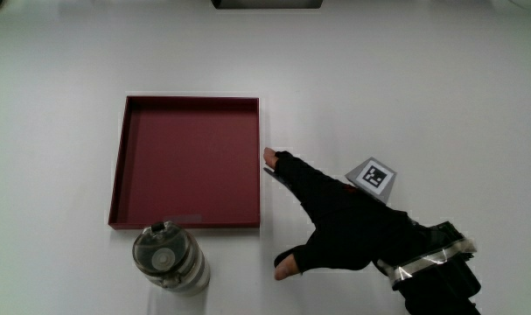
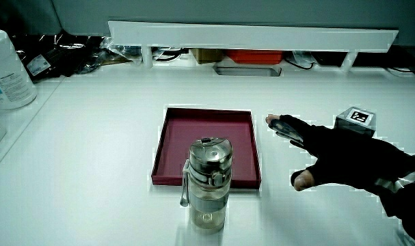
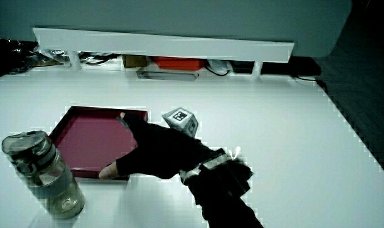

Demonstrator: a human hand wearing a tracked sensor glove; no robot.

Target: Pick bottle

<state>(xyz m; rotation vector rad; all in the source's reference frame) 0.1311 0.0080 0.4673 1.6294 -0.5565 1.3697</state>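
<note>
White and bare for the most part, the worktop [image 1: 422,79] ran up to a low partition [image 2: 248,35] with clutter tucked under it. On it stood the bottle [image 1: 169,257], upright and just at the nearer rim of a shallow maroon tray [image 1: 125,166], closer to the person than the tray and outside it; in a side view the bottle [image 2: 209,184] showed a clear body, a grey flip lid and a loop or strap hanging at its side. It looked like rigid plastic, probably light unless filled, and how much liquid it held could not be made out; the smooth wall might slip under a glove, so a wrap around the middle of the body, below the lid, seemed the safest hold, with the loop as a second choice. The hand [image 1: 335,223], which the brief would have called the hands, lay flat on the worktop beside the tray, fingers spread wide and holding nothing, its patterned cube [image 1: 373,178] facing up; the bottle stood apart from it, with bare worktop between. Nothing blocked that path, though the tray's rim sat so close to the bottle that a careless sweep could knock one against the other. A large pale container [image 2: 5,72] stood well away near the worktop's edge.
</note>
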